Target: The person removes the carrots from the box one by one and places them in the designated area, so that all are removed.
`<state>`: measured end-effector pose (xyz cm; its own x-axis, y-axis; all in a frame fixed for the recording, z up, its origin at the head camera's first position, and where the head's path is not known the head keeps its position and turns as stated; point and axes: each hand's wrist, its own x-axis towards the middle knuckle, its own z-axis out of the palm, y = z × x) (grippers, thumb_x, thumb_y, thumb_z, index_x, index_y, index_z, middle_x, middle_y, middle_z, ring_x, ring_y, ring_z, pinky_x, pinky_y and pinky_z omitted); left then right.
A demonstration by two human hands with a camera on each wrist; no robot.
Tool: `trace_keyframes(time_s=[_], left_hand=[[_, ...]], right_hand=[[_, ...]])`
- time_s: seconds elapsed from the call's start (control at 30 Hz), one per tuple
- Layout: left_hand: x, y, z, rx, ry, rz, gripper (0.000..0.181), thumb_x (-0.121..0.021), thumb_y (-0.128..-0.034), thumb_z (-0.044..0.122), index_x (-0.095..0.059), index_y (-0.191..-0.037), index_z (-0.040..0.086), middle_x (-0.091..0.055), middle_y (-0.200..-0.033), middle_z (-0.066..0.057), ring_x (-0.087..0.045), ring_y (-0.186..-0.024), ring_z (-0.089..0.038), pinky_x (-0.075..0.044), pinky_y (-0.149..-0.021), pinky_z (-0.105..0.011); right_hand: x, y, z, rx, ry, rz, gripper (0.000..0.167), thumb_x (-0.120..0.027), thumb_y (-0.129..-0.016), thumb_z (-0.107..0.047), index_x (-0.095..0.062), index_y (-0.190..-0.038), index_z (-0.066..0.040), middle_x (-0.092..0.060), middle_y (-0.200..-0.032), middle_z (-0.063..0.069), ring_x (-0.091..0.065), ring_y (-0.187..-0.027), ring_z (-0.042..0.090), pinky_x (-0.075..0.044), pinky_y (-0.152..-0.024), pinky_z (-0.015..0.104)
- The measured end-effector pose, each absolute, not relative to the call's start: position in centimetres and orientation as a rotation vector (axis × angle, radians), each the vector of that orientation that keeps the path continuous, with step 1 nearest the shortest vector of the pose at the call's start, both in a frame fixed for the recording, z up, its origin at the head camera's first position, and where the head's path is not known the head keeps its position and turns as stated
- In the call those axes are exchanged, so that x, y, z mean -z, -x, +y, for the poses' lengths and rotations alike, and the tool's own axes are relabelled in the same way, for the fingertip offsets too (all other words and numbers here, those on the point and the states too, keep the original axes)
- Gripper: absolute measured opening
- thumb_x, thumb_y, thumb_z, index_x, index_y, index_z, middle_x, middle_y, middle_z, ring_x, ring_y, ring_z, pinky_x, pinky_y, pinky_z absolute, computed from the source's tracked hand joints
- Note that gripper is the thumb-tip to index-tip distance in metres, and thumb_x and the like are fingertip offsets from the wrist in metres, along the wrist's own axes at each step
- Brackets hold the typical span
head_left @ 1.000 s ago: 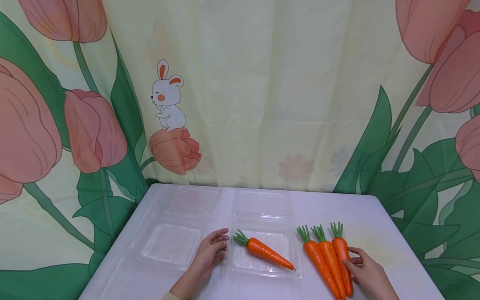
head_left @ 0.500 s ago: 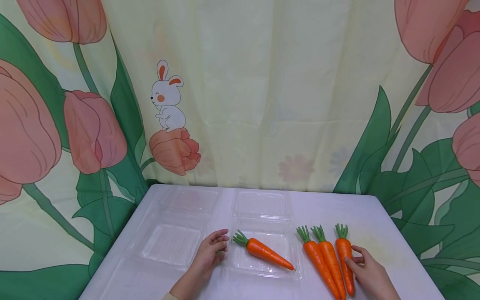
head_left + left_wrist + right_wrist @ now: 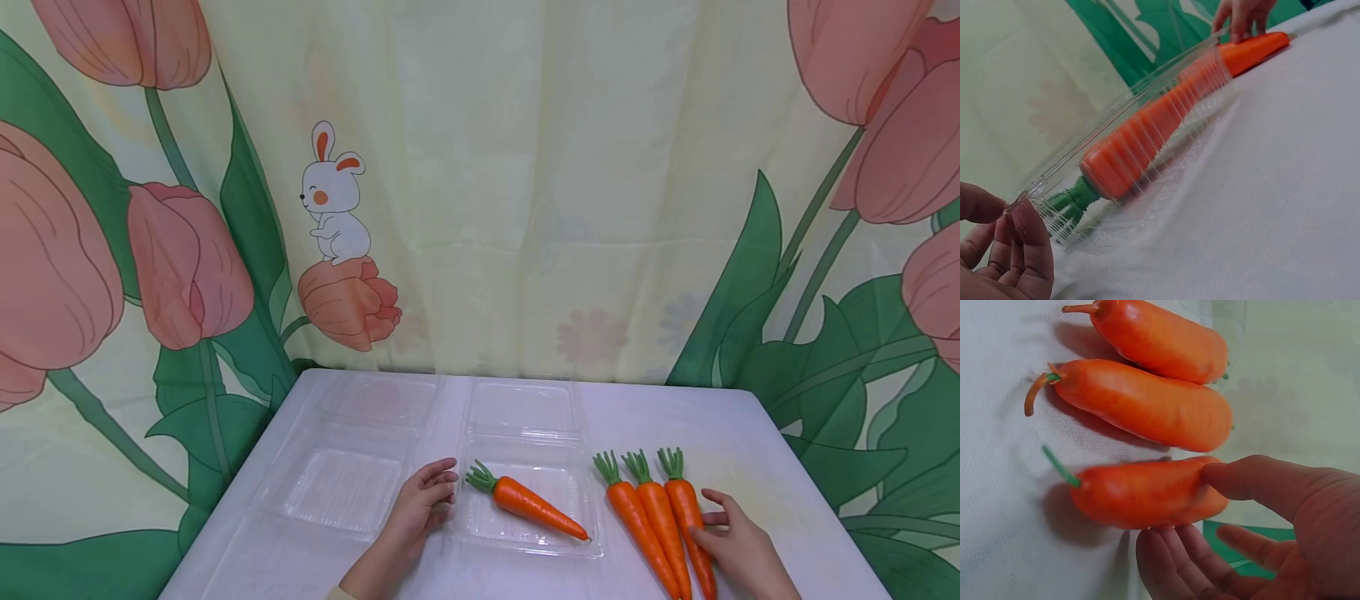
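Observation:
In the head view, my left hand (image 3: 416,504) is at the left side of a clear plastic clamshell container (image 3: 487,521) with its lid opened back. The left wrist view shows my thumb and fingers pinching its rim. One orange carrot (image 3: 536,506) with a green top lies slantwise across this container. To the right, three more carrots lie side by side on the table. My right hand (image 3: 738,542) holds the rightmost carrot (image 3: 682,504); the right wrist view has the thumb on its upper side and fingers (image 3: 1160,562) against the opposite side.
A second clear clamshell container (image 3: 341,487), also opened, lies to the left on the white table (image 3: 652,408). The middle carrot (image 3: 660,517) and the left carrot (image 3: 633,517) lie close together. A tulip-printed curtain (image 3: 480,208) hangs behind the table.
The rightmost carrot shifted right, then its green top swung back left toward the other two, its tip now pointing further right. My right hand moved slightly with it; my left hand stayed still.

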<state>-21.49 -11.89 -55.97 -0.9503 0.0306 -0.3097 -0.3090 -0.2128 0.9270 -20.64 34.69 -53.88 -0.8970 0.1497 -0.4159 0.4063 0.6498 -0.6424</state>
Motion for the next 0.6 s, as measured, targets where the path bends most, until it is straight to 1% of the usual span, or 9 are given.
trace_keyframes(time_s=[0.13, 0.33, 0.6], left_hand=[[56.07, 21.56, -11.88, -2.259, 0.344, 1.820, 0.048, -0.062, -0.0976, 0.005, -0.053, -0.145, 0.002, -0.063, -0.112, -0.002, -0.060, -0.088, -0.016, -0.053, -0.070, -0.027], [55.99, 21.55, -11.81, -2.253, 0.357, 1.818, 0.049, -0.063, -0.0976, 0.006, -0.052, -0.145, 0.003, -0.063, -0.113, -0.003, -0.060, -0.089, -0.017, -0.054, -0.071, -0.027], [55.83, 21.50, -11.90, -2.254, 0.371, 1.819, 0.047, -0.063, -0.0973, 0.006, -0.054, -0.144, 0.003, -0.063, -0.113, -0.004, -0.061, -0.088, -0.017, -0.054, -0.071, -0.026]], right_hand=[[53.56, 20.33, 34.41, 1.074, -0.430, 2.577, 0.080, -0.075, -0.094, -0.026, -0.029, -0.147, 0.012, -0.058, -0.118, 0.034, -0.063, -0.096, 0.033, -0.061, -0.080, 0.043], [53.68, 20.18, 34.56, 1.063, -0.450, 2.616, 0.074, -0.070, -0.097, -0.033, -0.036, -0.146, 0.011, -0.060, -0.118, 0.033, -0.061, -0.105, 0.044, -0.060, -0.083, 0.049], [53.34, 20.24, 34.84, 1.058, -0.431, 2.656, 0.073, -0.067, -0.098, -0.038, -0.040, -0.144, 0.011, -0.061, -0.120, 0.033, -0.062, -0.106, 0.047, -0.060, -0.083, 0.050]])
